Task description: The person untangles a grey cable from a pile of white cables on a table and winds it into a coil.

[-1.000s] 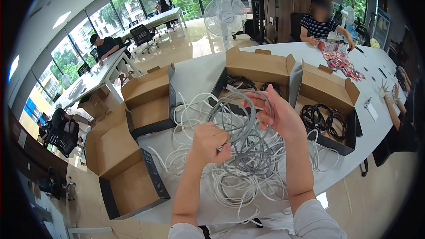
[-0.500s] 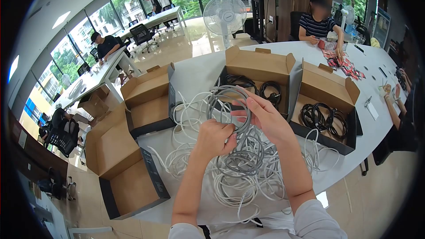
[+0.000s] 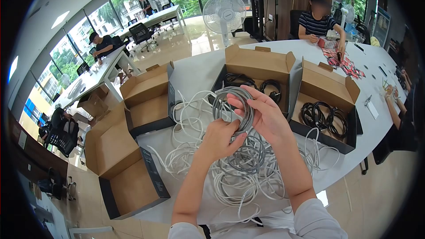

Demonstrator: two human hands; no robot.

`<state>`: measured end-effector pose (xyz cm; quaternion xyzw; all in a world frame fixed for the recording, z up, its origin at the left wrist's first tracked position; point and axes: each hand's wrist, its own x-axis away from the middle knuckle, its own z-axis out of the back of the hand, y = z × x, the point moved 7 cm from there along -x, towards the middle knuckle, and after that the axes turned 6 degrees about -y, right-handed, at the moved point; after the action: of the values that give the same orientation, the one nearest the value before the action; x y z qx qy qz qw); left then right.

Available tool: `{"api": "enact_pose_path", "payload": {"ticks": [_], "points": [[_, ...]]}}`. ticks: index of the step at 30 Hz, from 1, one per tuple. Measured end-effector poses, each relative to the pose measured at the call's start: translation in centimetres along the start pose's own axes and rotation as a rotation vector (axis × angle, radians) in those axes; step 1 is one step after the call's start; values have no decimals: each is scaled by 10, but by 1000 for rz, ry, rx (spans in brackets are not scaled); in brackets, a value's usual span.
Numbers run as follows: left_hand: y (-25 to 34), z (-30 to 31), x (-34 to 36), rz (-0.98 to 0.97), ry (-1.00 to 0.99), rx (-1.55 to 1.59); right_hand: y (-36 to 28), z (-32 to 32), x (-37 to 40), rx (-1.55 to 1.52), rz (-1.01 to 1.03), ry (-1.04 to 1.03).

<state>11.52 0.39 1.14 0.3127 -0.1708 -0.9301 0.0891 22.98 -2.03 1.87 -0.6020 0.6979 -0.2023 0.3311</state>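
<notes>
A coil of grey cable [image 3: 220,105] is held up over the table, in front of me. My left hand [image 3: 218,139] is closed around its lower side, with the thumb pointing right. At the coil's right side is my right hand [image 3: 269,117], its fingers reaching through the loops and its thumb along the outer edge. Below both hands lies another grey cable coil [image 3: 246,161], on top of a tangled heap of white cables [image 3: 230,190]. Loose white loops spread left and right of the heap.
Two open cardboard boxes, the near left box [image 3: 133,190] and far left box [image 3: 150,110], show bare insides. Black cables lie in the back box [image 3: 259,59] and right box [image 3: 327,88]. Across the white table [image 3: 195,73], a person [image 3: 316,22] handles red packets [image 3: 343,64].
The grey coil has shifted slightly right and tilted. My right hand's fingers have moved further into the loops, and my left hand has moved a little right with its grip on the coil.
</notes>
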Motion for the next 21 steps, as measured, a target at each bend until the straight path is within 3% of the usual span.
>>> {"api": "enact_pose_path", "payload": {"ticks": [11, 15, 21], "points": [[6, -11, -1, -1, -53, -68, 7, 6, -3, 196, 19, 12], [3, -17, 3, -7, -85, 8, 9, 13, -2, 32, -47, 75], [12, -17, 2, 347, -388, 592, 6, 9, 0, -11, -85, 57]]}}
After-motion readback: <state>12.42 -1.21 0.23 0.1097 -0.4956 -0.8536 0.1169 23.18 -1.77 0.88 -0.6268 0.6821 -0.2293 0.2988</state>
